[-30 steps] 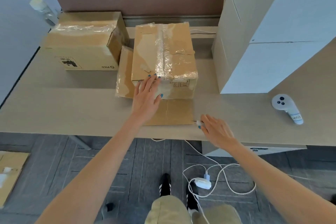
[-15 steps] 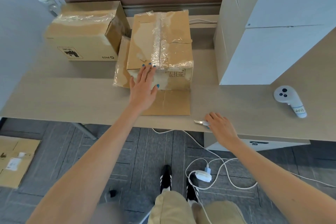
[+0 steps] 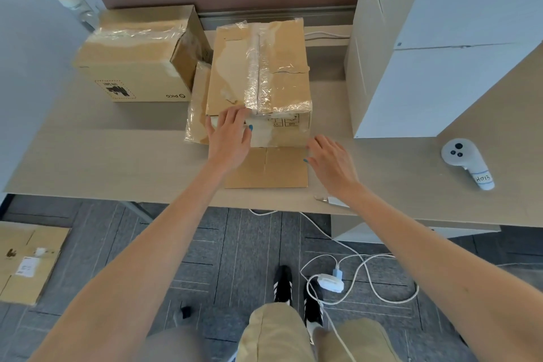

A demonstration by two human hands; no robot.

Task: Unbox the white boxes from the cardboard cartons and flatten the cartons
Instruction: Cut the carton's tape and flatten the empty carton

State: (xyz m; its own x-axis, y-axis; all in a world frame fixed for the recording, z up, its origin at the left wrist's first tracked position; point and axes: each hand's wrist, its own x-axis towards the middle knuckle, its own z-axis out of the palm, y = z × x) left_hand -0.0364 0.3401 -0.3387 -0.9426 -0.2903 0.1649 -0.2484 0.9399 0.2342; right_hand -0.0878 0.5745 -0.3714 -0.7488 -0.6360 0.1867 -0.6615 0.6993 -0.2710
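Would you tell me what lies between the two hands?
A cardboard flap, flat on the desk between left hand and right hand, in the head view.

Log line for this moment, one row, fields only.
carton: top taped | left hand: at its near top edge | right hand: open, above front flap | cutter: on desk, unheld
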